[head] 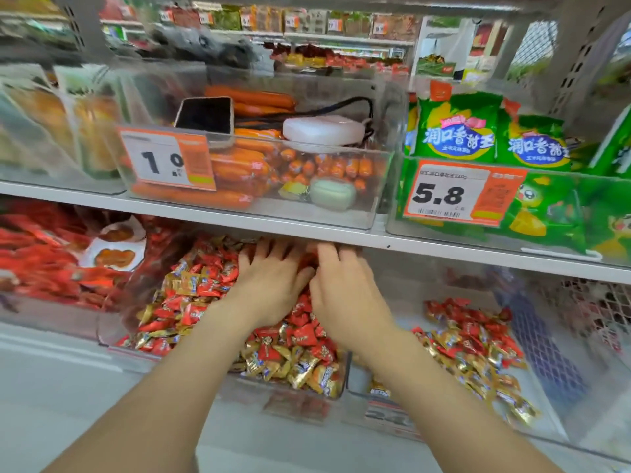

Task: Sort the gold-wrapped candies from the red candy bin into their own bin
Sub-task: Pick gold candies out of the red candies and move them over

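Left hand (269, 285), right hand (341, 295): flat, fingers spread, nothing visibly held; fingertips partly hidden under the shelf (409, 244).
Gold candies (300, 370): mixed with red under both palms and toward the wrists, in the candy bin (112, 322).
Advice: pinch gold pieces singly, leaving red.

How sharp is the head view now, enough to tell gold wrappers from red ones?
Head view: centre sharp enough, gold wrappers and red wrappers in the candy bin separate around the left hand and right hand; edges smear and bend, worst far left and right; lighting even, no strong glare; shelf edge shadows fingertips.
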Motion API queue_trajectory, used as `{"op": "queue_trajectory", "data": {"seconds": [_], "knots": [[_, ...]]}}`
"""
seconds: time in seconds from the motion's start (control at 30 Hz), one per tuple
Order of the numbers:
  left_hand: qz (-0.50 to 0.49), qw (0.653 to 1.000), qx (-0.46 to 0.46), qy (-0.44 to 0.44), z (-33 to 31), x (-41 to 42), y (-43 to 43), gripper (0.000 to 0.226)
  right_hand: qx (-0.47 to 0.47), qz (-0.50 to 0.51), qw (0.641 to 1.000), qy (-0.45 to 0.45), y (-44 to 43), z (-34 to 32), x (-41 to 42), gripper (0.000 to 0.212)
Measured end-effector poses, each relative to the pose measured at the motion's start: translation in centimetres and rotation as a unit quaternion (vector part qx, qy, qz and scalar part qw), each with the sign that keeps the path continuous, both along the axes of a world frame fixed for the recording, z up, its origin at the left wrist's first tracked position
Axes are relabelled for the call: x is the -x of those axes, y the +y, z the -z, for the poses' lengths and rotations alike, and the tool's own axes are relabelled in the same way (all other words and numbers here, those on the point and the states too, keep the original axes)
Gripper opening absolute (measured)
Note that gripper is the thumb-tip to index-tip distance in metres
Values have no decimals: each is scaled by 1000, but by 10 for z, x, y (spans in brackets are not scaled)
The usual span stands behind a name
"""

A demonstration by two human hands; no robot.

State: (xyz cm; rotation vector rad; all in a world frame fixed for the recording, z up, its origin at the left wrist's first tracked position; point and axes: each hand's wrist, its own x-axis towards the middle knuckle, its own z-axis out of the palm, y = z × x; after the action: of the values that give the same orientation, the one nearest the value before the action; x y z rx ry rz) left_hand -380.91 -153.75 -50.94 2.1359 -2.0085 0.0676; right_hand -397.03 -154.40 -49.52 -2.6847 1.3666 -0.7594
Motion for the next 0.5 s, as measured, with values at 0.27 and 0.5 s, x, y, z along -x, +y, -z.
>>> {"op": "queue_trajectory", "data": {"seconds": [0.27,0.5], "knots": [[-54,996,18,62,-7,7,14,51,-132,-61,989,-1,-14,-6,17,58],[117,990,80,31,-22,72,66,50,-136,-3,987,-89,10,-4,113,50]]}}
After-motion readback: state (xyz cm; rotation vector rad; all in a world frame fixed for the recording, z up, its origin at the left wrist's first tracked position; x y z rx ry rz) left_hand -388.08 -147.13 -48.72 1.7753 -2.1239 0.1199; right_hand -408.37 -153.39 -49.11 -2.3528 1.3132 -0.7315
